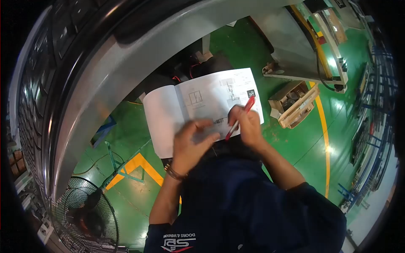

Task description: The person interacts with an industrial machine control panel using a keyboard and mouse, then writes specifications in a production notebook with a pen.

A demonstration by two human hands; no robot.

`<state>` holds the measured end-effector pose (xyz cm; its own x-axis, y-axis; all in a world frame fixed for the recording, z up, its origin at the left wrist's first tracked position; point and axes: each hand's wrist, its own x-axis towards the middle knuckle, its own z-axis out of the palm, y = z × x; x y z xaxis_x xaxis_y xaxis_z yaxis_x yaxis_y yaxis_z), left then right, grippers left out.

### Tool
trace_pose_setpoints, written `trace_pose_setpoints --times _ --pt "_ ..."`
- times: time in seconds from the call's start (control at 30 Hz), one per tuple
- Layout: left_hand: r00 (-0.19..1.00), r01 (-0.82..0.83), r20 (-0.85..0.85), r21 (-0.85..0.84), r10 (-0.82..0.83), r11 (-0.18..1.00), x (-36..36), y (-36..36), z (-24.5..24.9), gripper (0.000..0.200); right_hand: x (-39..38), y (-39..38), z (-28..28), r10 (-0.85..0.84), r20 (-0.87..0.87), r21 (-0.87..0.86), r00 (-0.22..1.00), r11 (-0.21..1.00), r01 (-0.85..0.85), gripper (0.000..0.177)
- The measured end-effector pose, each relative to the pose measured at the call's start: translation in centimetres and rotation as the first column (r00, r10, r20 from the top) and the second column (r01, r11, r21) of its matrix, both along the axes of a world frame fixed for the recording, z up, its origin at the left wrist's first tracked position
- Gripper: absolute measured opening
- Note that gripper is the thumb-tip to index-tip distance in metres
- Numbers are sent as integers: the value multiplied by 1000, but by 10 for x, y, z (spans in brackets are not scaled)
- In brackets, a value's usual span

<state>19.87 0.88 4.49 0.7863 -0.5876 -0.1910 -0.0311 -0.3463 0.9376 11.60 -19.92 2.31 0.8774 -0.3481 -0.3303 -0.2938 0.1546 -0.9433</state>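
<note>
An open booklet (198,99) of white pages with small technical drawings is held up in front of my dark blue shirt. My left hand (192,145), with a band on its wrist, grips the booklet's lower edge, and its fingers lie across the right-hand page. My right hand (247,124) is closed around a red pen (240,117). The pen lies slanted over the lower right part of the same page, beside the left fingers. The page's lower edge is hidden by both hands.
Below is a green floor (295,143) with yellow lines (325,126). A wide grey metal beam (126,63) curves across the upper left. A wooden crate (295,103) sits at the right, a caged fan (82,215) at lower left, and blue racks (373,105) at far right.
</note>
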Motion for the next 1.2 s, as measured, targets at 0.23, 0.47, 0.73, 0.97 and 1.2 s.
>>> trace_pose_setpoints --times 0.23,0.47,0.73,0.97,1.2 --pt "797 -110 598 279 -83 954 117 0 -52 48 16 -47 -48 -128 -132 -140 983 984 109 53" --pt "732 -96 637 448 -241 889 132 16 -90 46 18 -47 -74 -302 9 148 953 943 298 50" --pt "766 -126 618 412 -175 902 131 18 -86 41 25 -54 -79 -320 66 215 945 929 300 54" --pt "786 -130 597 414 -161 901 130 17 -83 39 27 -53 -86 -398 103 252 912 897 363 53" --pt "751 -147 640 401 -162 904 130 19 -88 39 29 -56 -84 -383 57 210 922 907 364 52"
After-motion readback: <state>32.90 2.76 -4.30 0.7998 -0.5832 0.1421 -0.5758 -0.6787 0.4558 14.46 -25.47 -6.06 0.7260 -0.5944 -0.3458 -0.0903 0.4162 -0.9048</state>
